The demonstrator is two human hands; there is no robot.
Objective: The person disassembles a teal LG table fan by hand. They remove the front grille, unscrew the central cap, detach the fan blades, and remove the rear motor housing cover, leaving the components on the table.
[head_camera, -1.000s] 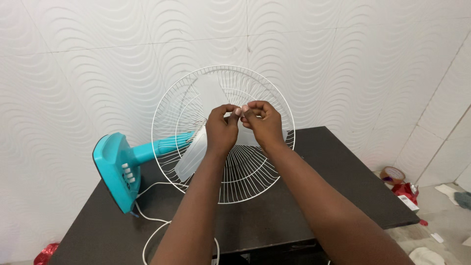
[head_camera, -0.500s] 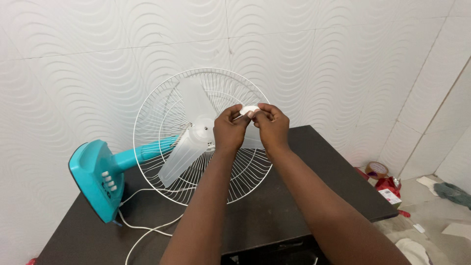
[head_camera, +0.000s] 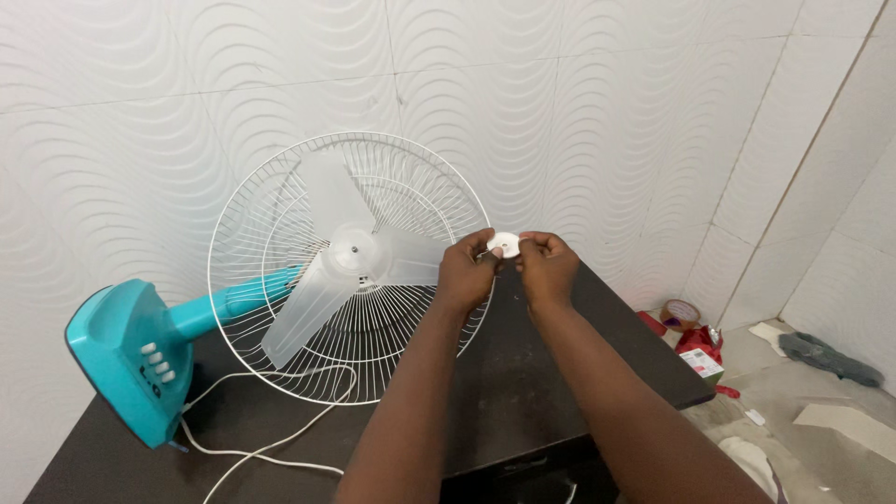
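Head view, left to right. Teal fan base [head_camera: 126, 359] lying tipped on its side at left end of dark bench [head_camera: 523, 392], button row facing out; white cord [head_camera: 271, 439] trailing loose from it across bench top. Teal neck [head_camera: 233, 301] running right into rear wire guard [head_camera: 280, 187], standing on edge near the tiled wall, open side toward the camera, so blade hub stays reachable. Translucent three-blade rotor [head_camera: 350, 257] seated inside guard; no front guard fitted. Left hand [head_camera: 467, 271] raised just right of the hub, fingers [head_camera: 485, 247] pinching left edge of small white round cap [head_camera: 505, 245]. Right hand [head_camera: 546, 266] opposite, fingers pinching cap's right edge. Cap held between both hands, clear of rotor and above bench, flat face toward camera. Far right, on floor: tape roll [head_camera: 679, 313], red packet [head_camera: 702, 347], grey cloth [head_camera: 826, 357], scattered scraps.
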